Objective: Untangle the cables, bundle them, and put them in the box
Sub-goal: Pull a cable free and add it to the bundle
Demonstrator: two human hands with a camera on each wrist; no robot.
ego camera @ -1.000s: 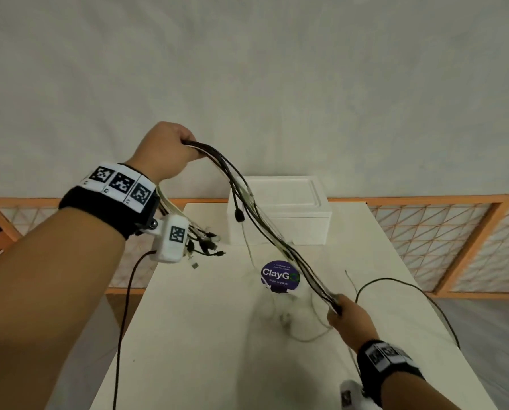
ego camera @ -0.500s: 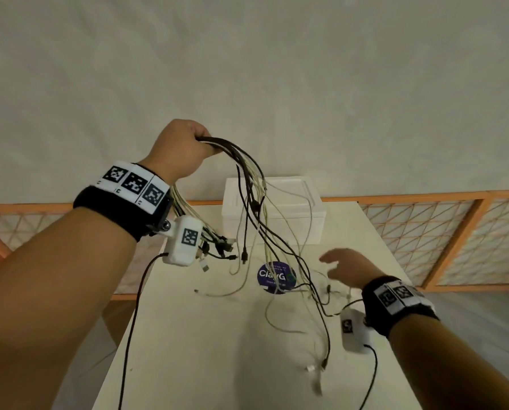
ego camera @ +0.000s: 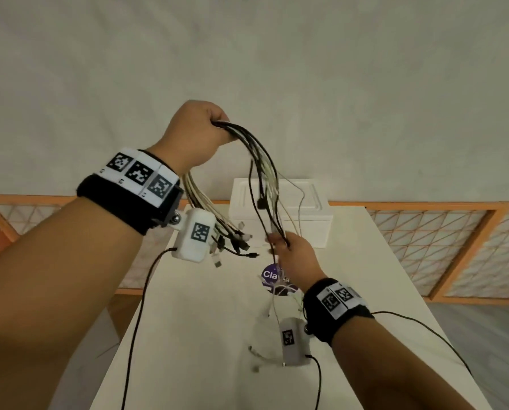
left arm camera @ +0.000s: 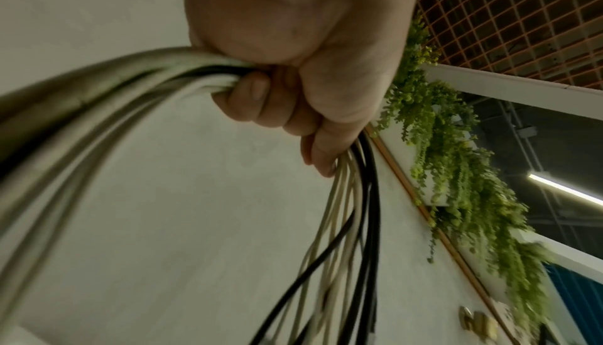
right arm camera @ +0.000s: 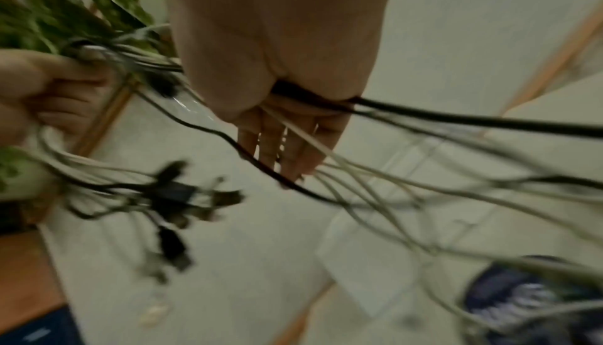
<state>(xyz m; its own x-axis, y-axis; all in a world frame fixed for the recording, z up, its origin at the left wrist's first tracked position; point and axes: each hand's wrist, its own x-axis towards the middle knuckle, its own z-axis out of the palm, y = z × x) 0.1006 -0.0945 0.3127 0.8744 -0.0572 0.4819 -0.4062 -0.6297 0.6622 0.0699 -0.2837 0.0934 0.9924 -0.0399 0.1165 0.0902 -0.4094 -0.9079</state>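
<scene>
Your left hand (ego camera: 198, 133), fisted at upper centre, grips the cables (ego camera: 265, 173), which hang down-frame to your right hand (ego camera: 294, 253) closed around them, before the box (ego camera: 312, 220) on the tabletop (ego camera: 206, 335)

hands (ego camera: 195, 134): 2 | box (ego camera: 280, 216): 1 | table (ego camera: 203, 335): 1 | round sticker (ego camera: 277, 281): 1

My right hand (ego camera: 295, 255), spread and apart from the cables (ego camera: 265, 173) half a second ago, now rises and takes the hanging strands between thumb and fingers.
</scene>
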